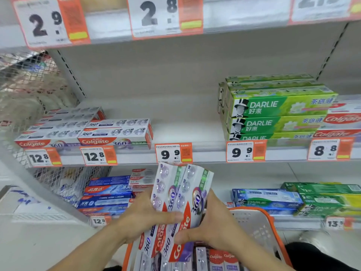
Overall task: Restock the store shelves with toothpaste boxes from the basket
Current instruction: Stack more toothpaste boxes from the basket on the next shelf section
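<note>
Both hands, the left hand [145, 218] and right hand [212, 229], hold a bunch of Colgate 360 boxes [175, 194] above the orange basket [267, 218]; they look light, stiff and smooth, so squeezing their long sides seems best.

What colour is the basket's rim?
Orange, with pale grey perforated walls; the basket shows best in the head view.

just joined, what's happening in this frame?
A person is restocking toothpaste. Both hands, left hand and right hand, grip a bunch of white Colgate 360 boxes, held over the orange basket, which has more boxes in it. The middle shelf has a bare gap between matching Colgate 360 boxes on the left and green Darlie boxes. None of the held boxes is on the shelf yet.
</note>
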